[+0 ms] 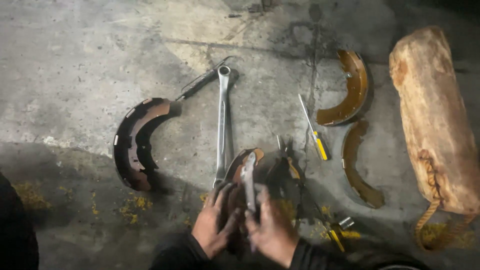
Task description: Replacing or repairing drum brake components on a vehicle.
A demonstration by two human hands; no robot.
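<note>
Head view: both hands, left hand (216, 225) and right hand (270, 227), grasp a rust-brown curved brake shoe (241, 165) at lower centre, right also gripping a grey metal lever (248, 182). Three other shoes lie untouched on the concrete floor (75, 60); work looks early.

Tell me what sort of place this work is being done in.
Probably a vehicle repair workshop, or a garage floor used as one. Curved brake shoes lie spread on stained bare concrete, with a long wrench and a yellow-handled screwdriver among them. Both hands work on another shoe.
</note>
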